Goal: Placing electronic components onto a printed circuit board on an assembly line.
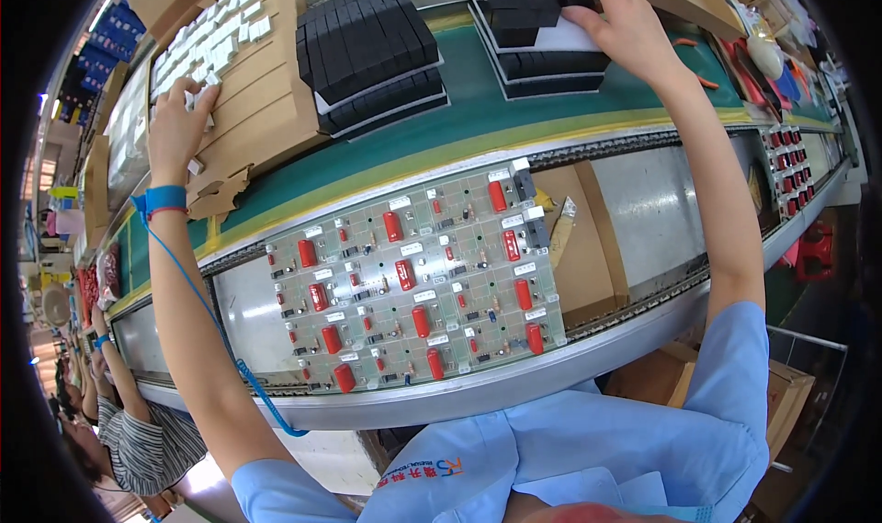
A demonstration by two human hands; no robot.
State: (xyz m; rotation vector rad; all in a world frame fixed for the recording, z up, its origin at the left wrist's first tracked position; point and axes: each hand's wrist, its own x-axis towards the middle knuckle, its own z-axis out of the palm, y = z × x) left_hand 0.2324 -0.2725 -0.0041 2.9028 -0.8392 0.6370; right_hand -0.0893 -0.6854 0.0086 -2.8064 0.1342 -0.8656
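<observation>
- Overall, the circuit board panel (430, 264) should handle as thin, stiff and fairly light, with fragile parts; grip it by its side edges, clear of the components. It lies between the metal rails (478, 390) directly before the body, untouched by either hand: pale green, translucent, with rows of red components (405, 275) and small white labels.
- Black blocks (519, 6) are likely light and firm, and may slide on their smooth faces; grip one by opposite sides. They stand in two tight, layered stacks on the green surface (467, 74), white sheets between layers. The right hand (617, 22) pinches a block at the right stack's top outer end; pressure cannot be judged.
- White parts (216, 45) are likely very light, hard and easily scattered; pinch each by opposing sides. They lie loose on brown cardboard (276, 91) at far left, small and box-shaped. The left hand (176, 128) has bent fingers lowered among the nearest; whether one is held cannot be told.
</observation>
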